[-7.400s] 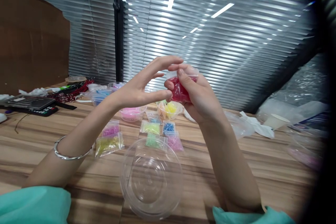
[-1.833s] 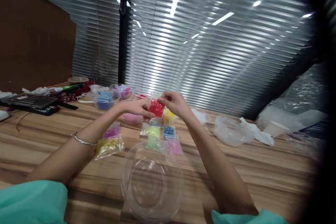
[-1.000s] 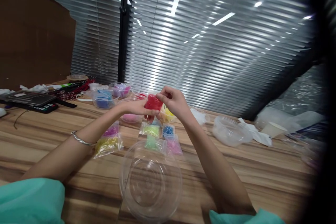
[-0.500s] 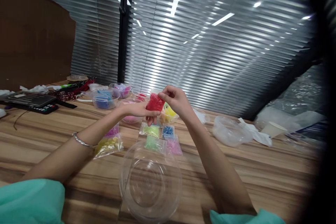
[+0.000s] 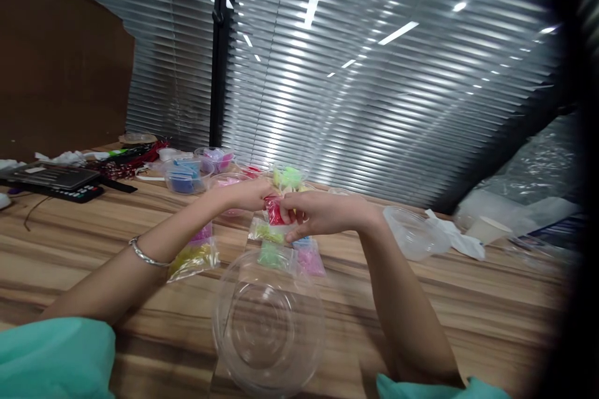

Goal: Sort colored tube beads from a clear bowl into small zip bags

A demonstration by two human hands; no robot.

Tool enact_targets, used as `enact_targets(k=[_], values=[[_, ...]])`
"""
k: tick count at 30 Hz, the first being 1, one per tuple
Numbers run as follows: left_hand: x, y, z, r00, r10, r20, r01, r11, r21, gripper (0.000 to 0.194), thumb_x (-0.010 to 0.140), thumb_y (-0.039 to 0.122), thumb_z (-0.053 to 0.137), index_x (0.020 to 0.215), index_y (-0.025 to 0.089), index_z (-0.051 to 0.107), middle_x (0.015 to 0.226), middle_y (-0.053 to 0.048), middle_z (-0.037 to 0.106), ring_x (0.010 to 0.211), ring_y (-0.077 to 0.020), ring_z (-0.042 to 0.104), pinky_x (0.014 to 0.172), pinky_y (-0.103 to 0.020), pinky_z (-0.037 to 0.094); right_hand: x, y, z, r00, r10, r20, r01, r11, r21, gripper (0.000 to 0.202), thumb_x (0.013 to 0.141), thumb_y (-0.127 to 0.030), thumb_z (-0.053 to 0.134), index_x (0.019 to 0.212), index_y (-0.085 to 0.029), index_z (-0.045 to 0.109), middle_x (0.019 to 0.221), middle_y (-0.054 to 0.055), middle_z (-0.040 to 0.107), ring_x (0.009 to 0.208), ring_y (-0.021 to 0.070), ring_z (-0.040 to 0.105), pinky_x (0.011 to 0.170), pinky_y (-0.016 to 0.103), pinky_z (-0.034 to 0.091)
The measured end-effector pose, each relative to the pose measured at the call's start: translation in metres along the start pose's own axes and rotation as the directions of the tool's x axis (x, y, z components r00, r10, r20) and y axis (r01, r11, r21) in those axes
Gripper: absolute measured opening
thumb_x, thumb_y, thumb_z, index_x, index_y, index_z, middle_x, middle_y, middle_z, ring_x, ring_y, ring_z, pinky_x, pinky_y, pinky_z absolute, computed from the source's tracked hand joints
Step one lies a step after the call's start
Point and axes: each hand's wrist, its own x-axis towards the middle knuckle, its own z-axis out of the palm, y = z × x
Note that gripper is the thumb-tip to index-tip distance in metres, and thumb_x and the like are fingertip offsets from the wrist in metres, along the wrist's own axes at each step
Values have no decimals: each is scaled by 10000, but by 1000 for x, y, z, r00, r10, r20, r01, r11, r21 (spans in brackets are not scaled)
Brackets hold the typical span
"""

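Observation:
A small clear plastic bag with red contents (image 5: 274,211) hangs upright between my hands, above other small bags on the table. My left hand (image 5: 259,193) is closed on its upper left edge, the fingertips partly hidden. From the right, my right hand (image 5: 316,211) grips the bag's side with curled fingers, thumb pointing down. Below lie a yellow-green bag (image 5: 264,232), a green bag (image 5: 270,254) and a pink bag (image 5: 309,260). A blue bag (image 5: 303,240) is mostly covered by my right hand. Nearest me stands a clear round plastic bowl (image 5: 266,349).
At the left lie a gold bag (image 5: 193,260) and a purple bag (image 5: 201,234). Tubs with blue bags (image 5: 183,177), purple bags (image 5: 215,160) and green bags (image 5: 287,177) line the back. Clear bowls (image 5: 412,234) and a paper cup (image 5: 488,230) stand at the right.
The red bag has turned from lying tilted across my left palm to hanging upright and slightly lower. My right hand has come down and swung its fingers to the left onto the bag.

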Motion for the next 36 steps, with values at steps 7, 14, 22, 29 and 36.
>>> enact_targets(k=[7,14,22,29,36], values=[[-6,-2,-7,986,40,-160,19,937,349,233,1018,341,628,1139,146,667,1108,-77,700,942,-192,694,838,-386,611,6,3,5,978,182,97,-176,982,-74,283,893,-450,734,730,-220,704,691,3,633,597,147,532,543,306,352],[-8,-2,-7,972,-35,-234,164,811,562,208,1016,329,634,1074,134,677,1001,-53,707,882,-181,698,818,-381,612,2,3,4,933,351,-83,-360,923,-138,556,965,-630,574,628,-193,645,664,68,653,567,173,537,534,328,341],[-3,14,-7,926,-220,-306,365,727,582,258,1006,367,647,1113,134,669,1047,-66,705,891,-185,698,802,-376,615,13,-14,11,829,315,-461,-435,883,-178,494,979,-637,564,1102,-160,598,1142,157,694,1049,309,627,744,361,488],[1,30,-12,922,-218,-322,360,788,499,315,994,408,642,1136,128,663,1011,-88,719,905,-224,701,822,-405,581,24,-2,15,793,319,-518,-524,792,-314,324,998,-427,644,1177,-157,652,1173,88,672,1034,220,662,909,431,569],[-6,27,-28,981,13,-192,45,955,294,745,877,567,743,1487,234,475,1427,-131,620,1222,-258,650,926,-300,518,26,13,10,789,303,-535,-537,763,-359,287,1010,-376,642,1194,-157,660,1180,86,681,1012,207,682,883,412,595]])
